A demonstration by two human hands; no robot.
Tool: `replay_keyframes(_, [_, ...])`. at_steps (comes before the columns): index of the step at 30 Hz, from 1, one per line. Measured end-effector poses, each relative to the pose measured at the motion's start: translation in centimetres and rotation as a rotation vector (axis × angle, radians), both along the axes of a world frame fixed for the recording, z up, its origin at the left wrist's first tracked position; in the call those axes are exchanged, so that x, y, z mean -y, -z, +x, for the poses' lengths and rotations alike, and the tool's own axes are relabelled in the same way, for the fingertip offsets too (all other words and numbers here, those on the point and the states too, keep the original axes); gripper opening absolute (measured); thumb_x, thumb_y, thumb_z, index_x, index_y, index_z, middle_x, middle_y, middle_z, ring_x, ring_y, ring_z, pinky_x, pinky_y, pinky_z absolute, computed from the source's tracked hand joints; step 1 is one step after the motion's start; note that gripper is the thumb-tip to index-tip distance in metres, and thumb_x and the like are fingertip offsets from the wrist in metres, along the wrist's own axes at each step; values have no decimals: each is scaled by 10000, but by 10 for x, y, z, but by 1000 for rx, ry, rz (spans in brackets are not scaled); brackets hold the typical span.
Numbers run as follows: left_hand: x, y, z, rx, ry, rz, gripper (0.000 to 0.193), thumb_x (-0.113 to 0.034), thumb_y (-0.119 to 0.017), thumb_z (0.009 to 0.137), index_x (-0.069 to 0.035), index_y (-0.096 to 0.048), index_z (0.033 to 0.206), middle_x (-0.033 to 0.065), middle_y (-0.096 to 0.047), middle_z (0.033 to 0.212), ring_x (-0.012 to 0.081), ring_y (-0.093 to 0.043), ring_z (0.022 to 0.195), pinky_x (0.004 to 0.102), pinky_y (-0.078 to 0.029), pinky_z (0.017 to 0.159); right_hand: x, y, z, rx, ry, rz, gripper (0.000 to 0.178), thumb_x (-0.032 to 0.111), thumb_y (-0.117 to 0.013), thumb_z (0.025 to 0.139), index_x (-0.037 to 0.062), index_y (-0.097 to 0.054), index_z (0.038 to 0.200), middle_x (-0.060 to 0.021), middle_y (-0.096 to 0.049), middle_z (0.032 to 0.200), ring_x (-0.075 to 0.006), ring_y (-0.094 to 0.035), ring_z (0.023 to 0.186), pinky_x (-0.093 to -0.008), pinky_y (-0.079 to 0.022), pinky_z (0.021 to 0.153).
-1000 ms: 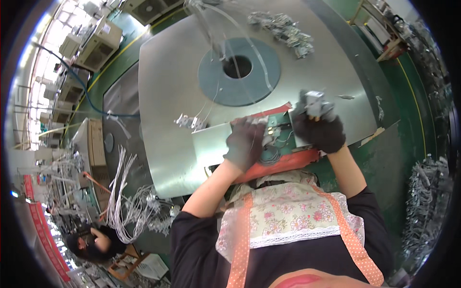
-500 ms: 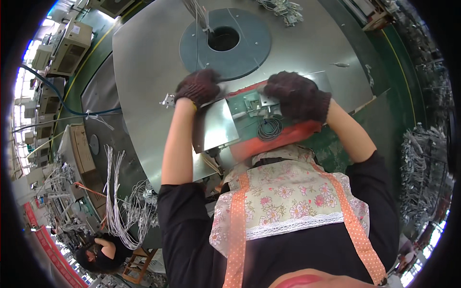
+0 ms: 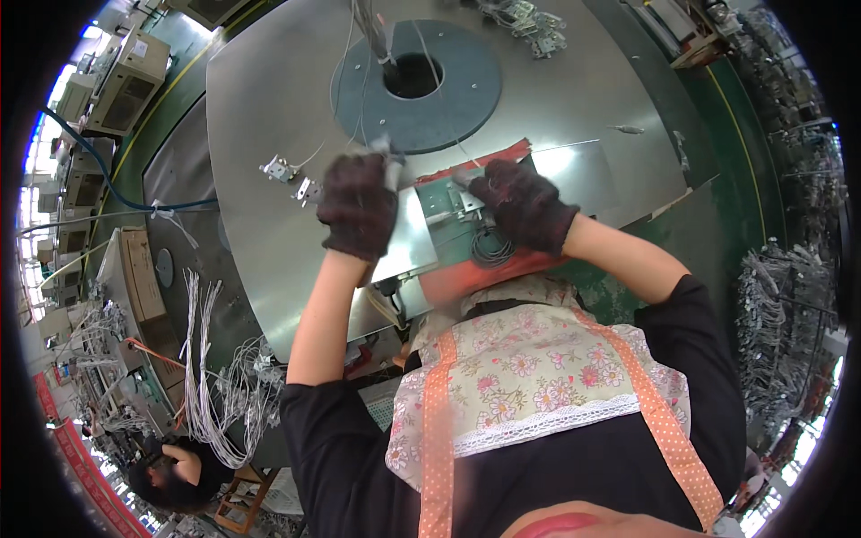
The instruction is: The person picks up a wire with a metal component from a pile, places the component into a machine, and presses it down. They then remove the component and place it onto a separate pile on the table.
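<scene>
Dark maroon knitted gloves (image 3: 357, 220) are worn on both hands, which are held over a wide desk (image 3: 260, 260) of shiny grey metal. The left hand (image 3: 360, 204) is placed above a flat, bright metal plate (image 3: 409, 244); its fingers are bent, and a pale blurred shape (image 3: 392, 168) is seen at the fingertips, but whether it is grasped by this grip cannot be told. A small silver metal bracket (image 3: 466, 203) is touched by the right hand (image 3: 522, 206); whether the grip is clenched on it cannot be told either. This bracket is located on a green flat surface (image 3: 448, 235), between the two hands, and near it a coil of thin dark cable (image 3: 491, 251) is laid. Small silver metal fittings (image 3: 279, 169) are found left of the left hand.
</scene>
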State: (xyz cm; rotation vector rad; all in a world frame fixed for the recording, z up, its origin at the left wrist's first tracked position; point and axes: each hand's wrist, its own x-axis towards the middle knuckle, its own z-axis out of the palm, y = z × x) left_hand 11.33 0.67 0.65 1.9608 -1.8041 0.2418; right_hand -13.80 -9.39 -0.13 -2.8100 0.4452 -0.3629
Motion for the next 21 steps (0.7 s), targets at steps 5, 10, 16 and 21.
replay_keyframes(5, [5, 8, -57, 34, 347, 52, 326, -350, -721, 770, -84, -675, 954, 145, -669, 924, 324, -643, 933, 461, -471, 979, -19, 1, -8, -50, 110, 129, 738, 158, -697, 787, 53, -451, 1475, -225, -598, 1079, -395, -582, 1028, -490, -496, 887])
replay_keyframes(10, [12, 29, -99, 327, 328, 354, 349, -228, -634, 814, -92, -689, 1130, 152, -710, 1055, 325, -666, 1025, 463, -436, 1062, -12, -9, -10, -85, 56, 292, 706, 251, -778, 759, 54, -519, 1386, -233, -576, 1268, -400, -552, 1172, -484, -488, 985])
replay_keyframes(16, [5, 25, -102, 90, 246, 182, 442, -326, -618, 889, -2, -635, 1188, 215, -692, 1170, 378, -647, 1138, 502, -426, 1079, 88, 25, -12, 35, -250, 780, 508, 133, -710, 874, 66, -581, 1362, -146, -664, 1240, -336, -654, 1068, -420, -530, 930])
replay_keyframes(21, [5, 22, -104, 7, 175, 314, 487, -376, -624, 906, 10, -626, 1203, 219, -683, 1189, 383, -641, 1151, 502, -405, 1107, 229, 8, -9, 512, 209, 61, 479, 229, -777, 823, 105, -634, 1262, -196, -647, 1167, -390, -640, 1065, -453, -523, 944])
